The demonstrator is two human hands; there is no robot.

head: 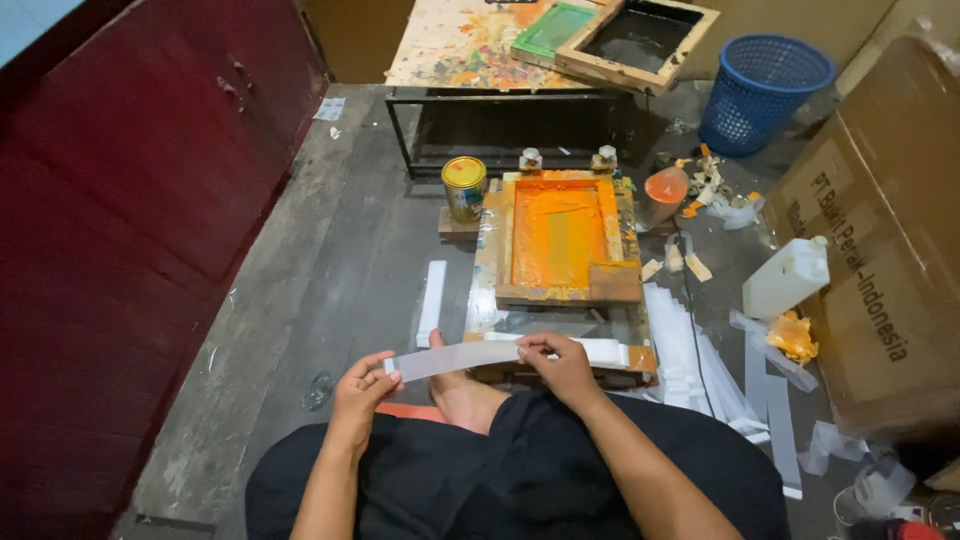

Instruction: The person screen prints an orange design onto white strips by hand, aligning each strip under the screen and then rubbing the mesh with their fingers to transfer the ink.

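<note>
A pale, translucent strip [455, 358] stretches flat between both hands above the lap. The left hand [362, 388] pinches one end, the right hand [560, 362] the other, fingers closed on it. Just beyond the grip lies an orange-inked screen frame [560, 238].

To our left, the bare floor [330, 270] between the dark red wall [140, 200] and the white strip stack [432, 300] leaves a hand room. Ahead, the orange screen frame [560, 235] and yellow can [464, 187] block us. Rightward, loose strips [690, 365], a white jug [787, 277] and a cardboard box [880, 250] crowd the way.
</note>
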